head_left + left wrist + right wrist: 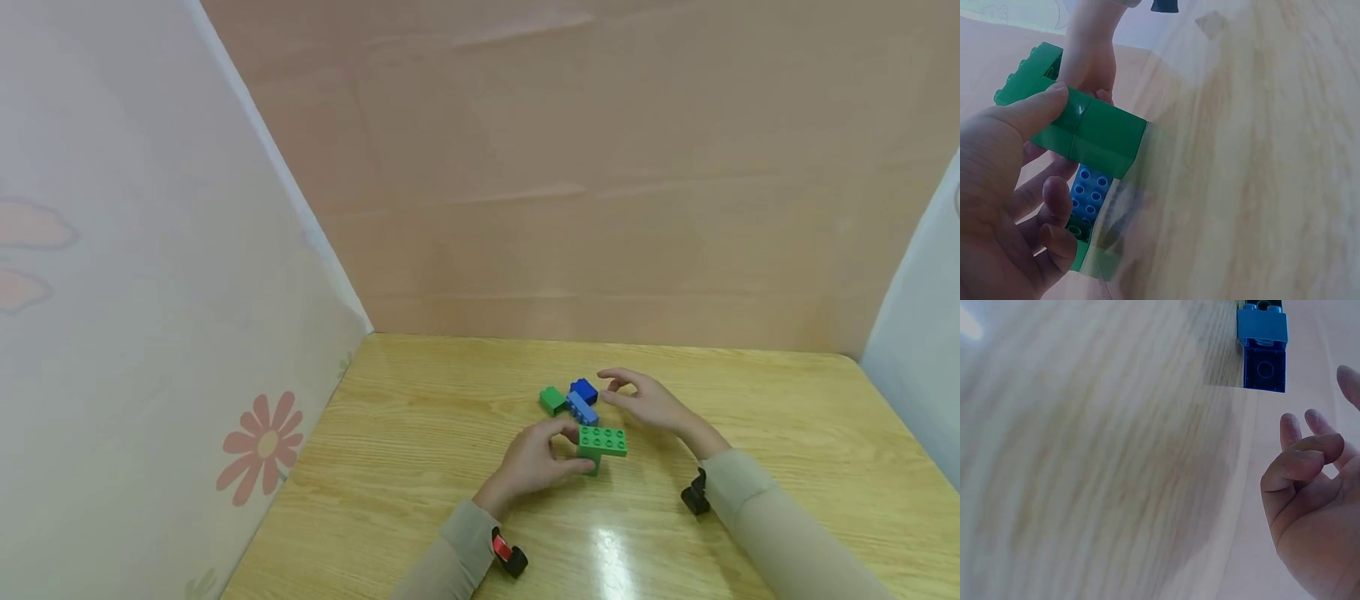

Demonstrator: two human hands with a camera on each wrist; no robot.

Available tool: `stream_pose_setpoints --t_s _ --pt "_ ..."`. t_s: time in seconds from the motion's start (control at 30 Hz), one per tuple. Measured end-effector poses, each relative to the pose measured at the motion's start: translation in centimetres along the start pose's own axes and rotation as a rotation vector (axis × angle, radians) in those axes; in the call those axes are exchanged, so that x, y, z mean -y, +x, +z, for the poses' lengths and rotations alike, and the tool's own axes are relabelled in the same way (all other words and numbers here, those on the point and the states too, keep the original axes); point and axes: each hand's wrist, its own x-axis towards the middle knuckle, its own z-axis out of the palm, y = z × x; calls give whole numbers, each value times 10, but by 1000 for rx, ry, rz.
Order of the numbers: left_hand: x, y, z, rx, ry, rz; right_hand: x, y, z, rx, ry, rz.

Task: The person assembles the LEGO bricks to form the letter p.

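My left hand (531,460) grips an upright stack of green toy building bricks (602,439), its thumb and fingers on either side. A longer studded brick tops the stack and sticks out to the right. In the left wrist view, the lower bricks of the green stack (1107,134) show a seam between them. My right hand (649,403) hovers right of a dark blue brick (584,391), fingers loosely bent and holding nothing. Beside that brick lie a lighter blue brick (581,408) and a small green brick (552,401).
A wooden table (420,433) carries all the bricks. Behind it rises a brownish wall covering (600,208), and a pale wall with a flower print (266,444) stands at the left. Each wrist wears a small black device.
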Motion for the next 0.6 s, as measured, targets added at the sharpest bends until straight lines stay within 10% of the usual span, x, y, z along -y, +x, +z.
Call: stream_pose_setpoints --t_s 0.6 --pt "-4 1 0 17 32 46 -9 23 -6 126 -21 59"
